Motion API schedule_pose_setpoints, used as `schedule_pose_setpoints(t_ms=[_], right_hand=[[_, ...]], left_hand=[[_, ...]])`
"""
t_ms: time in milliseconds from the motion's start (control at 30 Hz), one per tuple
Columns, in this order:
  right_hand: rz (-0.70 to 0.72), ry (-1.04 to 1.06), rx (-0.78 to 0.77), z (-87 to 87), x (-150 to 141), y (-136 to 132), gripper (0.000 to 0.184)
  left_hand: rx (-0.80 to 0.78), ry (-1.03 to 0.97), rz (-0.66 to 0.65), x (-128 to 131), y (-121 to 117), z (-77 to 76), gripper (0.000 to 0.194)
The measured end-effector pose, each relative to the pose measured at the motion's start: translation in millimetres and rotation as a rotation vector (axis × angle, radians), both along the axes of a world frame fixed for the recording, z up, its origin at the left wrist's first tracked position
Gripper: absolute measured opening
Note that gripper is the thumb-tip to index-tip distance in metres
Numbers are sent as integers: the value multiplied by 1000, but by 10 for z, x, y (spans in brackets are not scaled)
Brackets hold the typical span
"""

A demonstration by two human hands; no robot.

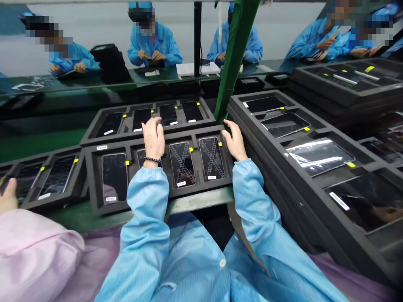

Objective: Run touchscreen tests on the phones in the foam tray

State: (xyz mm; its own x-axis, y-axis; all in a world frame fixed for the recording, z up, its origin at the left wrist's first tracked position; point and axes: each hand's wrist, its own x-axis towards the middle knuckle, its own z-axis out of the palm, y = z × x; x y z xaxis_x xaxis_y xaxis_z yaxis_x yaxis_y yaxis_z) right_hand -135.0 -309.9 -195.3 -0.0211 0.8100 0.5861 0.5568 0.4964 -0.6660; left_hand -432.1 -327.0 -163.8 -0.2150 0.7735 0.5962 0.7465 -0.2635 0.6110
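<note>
The left hand [153, 138] lies flat, palm down, on the near tray [94, 197], covering its second screen [142, 156]; the right hand [233, 140] rests at the tray's right end, fingers spread, touching the stack [267, 167] beside it; two crossed screens [182, 163] lie between the hands; a second tray [126, 115] sits just behind; a green post [234, 54] rises past it; a pink sleeve [34, 247] shows at left.

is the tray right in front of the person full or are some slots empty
Full, as far as shows: the near tray has panels in three visible slots, and the left hand covers most of the fourth, where a dark panel edge shows.
</note>
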Motion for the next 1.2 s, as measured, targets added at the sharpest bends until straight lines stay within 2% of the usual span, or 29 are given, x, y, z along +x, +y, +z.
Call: schedule_pose_setpoints(t_ms=[100, 267, 567, 733, 900, 1200], right_hand=[[44, 10, -35, -141, 1, 194, 54], [71, 17, -105, -305, -6, 130, 60], [113, 102, -213, -124, -60, 14, 65], [155, 145, -244, -89, -58, -10, 72], [177, 66, -254, -111, -39, -78, 92], [140, -97, -228, -129, -18, -312, 101]], left_hand=[[-53, 101, -25, 3, 43, -111, 45], [-41, 179, -29, -30, -26, -185, 51], [-65, 204, -30, -20, -58, -136, 52], [-133, 203, -37, -17, -91, -89, 53], [-174, 216, -27, -31, -95, -85, 58], [-150, 196, -58, -20, -115, -57, 48]])
